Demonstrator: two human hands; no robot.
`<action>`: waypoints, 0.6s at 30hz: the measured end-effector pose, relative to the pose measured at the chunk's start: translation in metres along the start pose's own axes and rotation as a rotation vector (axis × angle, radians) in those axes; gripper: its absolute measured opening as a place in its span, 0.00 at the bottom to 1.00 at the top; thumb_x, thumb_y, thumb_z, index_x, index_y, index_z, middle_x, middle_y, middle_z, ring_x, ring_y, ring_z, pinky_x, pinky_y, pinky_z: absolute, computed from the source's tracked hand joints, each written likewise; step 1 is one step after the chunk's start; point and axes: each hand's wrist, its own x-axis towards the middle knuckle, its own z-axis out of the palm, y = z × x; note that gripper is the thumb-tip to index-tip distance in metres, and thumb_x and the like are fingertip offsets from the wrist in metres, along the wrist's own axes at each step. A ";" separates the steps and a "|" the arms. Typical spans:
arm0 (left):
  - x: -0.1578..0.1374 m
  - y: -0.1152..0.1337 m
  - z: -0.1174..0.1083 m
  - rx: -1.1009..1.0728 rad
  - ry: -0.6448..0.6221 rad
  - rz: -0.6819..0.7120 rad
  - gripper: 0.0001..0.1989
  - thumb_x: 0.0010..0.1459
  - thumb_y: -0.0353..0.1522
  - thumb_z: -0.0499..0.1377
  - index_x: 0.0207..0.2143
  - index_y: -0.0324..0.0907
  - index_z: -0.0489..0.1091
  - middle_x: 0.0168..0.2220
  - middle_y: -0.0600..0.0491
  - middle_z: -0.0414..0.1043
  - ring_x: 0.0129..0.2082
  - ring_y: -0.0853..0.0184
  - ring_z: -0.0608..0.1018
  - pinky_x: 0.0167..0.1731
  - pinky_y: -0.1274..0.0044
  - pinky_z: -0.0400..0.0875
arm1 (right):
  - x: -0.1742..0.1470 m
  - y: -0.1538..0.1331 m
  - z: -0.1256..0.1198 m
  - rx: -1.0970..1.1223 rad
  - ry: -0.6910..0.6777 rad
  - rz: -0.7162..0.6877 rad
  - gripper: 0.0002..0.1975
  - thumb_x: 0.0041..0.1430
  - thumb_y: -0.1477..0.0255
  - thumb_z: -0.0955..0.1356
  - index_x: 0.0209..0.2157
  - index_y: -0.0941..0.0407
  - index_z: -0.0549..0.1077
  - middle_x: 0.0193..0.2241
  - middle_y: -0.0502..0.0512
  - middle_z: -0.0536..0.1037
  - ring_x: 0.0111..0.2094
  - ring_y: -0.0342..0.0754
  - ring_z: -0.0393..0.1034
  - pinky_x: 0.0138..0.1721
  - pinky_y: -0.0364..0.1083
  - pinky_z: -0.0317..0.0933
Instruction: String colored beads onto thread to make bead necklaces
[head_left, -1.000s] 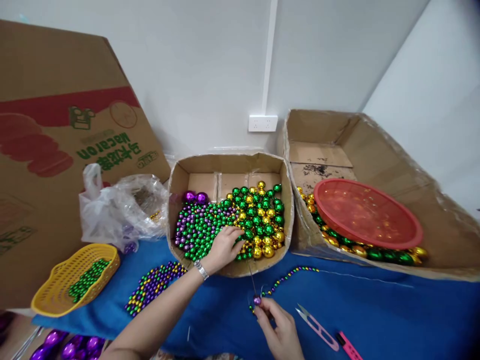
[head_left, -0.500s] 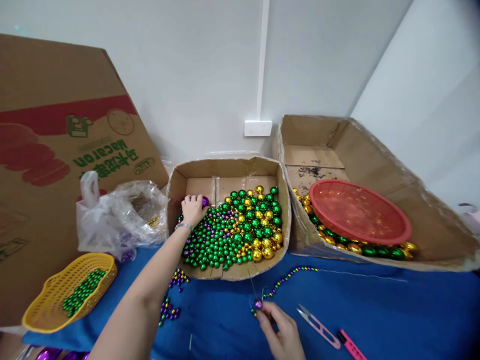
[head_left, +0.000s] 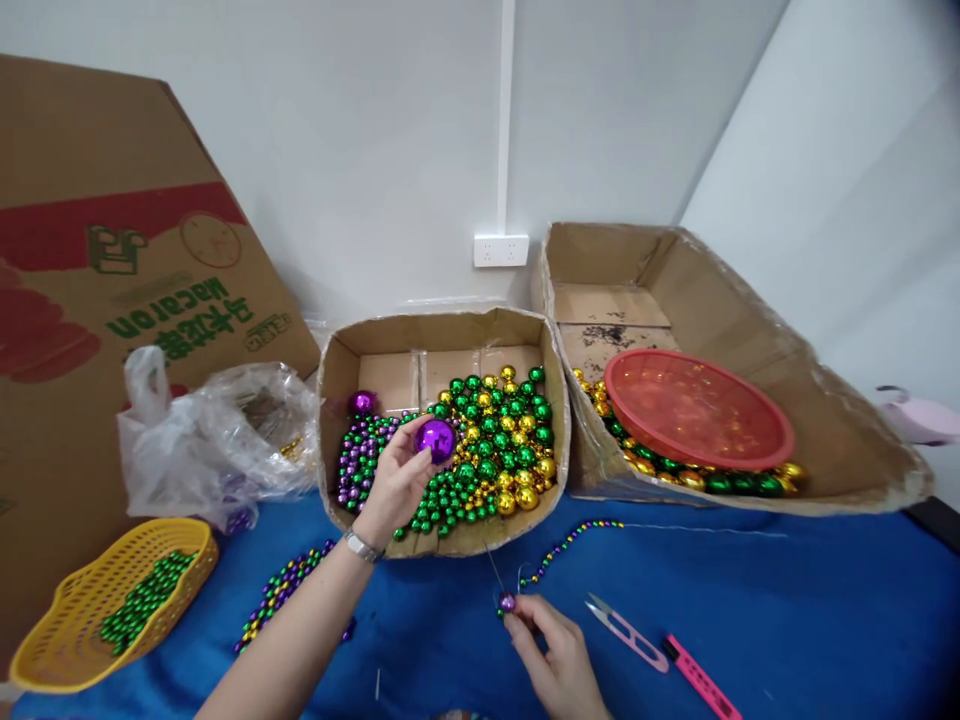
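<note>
A large shiny purple ball (head_left: pixel 435 441) is pinched in my left hand (head_left: pixel 401 478), raised over the near part of a cardboard box (head_left: pixel 442 543) of beads. Inside that box lie small green and purple beads, larger green and gold balls (head_left: pixel 523 457), and another big purple ball (head_left: pixel 363 402) at the left. Below the box's front edge, my right hand (head_left: pixel 559 655) pinches a smaller purple bead (head_left: pixel 507 602), with a thin needle (head_left: pixel 495 568) rising from it. A strand of small beads (head_left: pixel 574 545) curves behind this hand, its thread trailing right.
Pink thread snips (head_left: pixel 628 634) and a pink utility knife (head_left: pixel 703 678) lie right on the blue cloth. At left are a yellow basket (head_left: pixel 45 650) of green beads, bead strands (head_left: pixel 281 592) and plastic bags (head_left: pixel 169 440). A red basket (head_left: pixel 697 410) sits in the right-hand box.
My left hand has come out of the box's left side toward me and right, lifting a large purple ball. My right hand keeps its pinch on the small bead. The view has shifted slightly.
</note>
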 end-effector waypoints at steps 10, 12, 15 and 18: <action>-0.026 0.000 0.027 -0.208 -0.061 -0.403 0.23 0.56 0.49 0.57 0.46 0.43 0.70 0.38 0.48 0.77 0.31 0.61 0.80 0.33 0.68 0.78 | -0.001 0.006 -0.002 0.124 0.025 0.155 0.12 0.65 0.63 0.62 0.35 0.56 0.72 0.26 0.50 0.75 0.26 0.42 0.71 0.30 0.38 0.63; -0.038 0.003 0.038 -0.191 -0.159 -0.436 0.25 0.55 0.49 0.58 0.49 0.44 0.70 0.39 0.47 0.77 0.30 0.61 0.80 0.31 0.68 0.77 | -0.001 0.009 0.000 0.166 0.079 0.226 0.13 0.65 0.62 0.62 0.33 0.57 0.72 0.25 0.50 0.75 0.25 0.42 0.70 0.28 0.38 0.62; -0.070 0.014 0.064 -0.153 -0.311 -0.479 0.26 0.51 0.47 0.63 0.50 0.45 0.71 0.43 0.46 0.76 0.33 0.59 0.80 0.31 0.69 0.78 | -0.007 0.003 0.009 0.180 0.186 0.275 0.14 0.64 0.62 0.62 0.33 0.57 0.72 0.23 0.49 0.74 0.24 0.41 0.68 0.28 0.38 0.62; -0.103 0.023 0.094 -0.033 -0.415 -0.622 0.28 0.50 0.42 0.65 0.53 0.43 0.69 0.50 0.43 0.72 0.41 0.55 0.78 0.35 0.71 0.77 | -0.011 0.002 0.019 0.155 0.192 0.235 0.11 0.63 0.66 0.64 0.34 0.58 0.74 0.29 0.49 0.77 0.31 0.42 0.72 0.35 0.39 0.64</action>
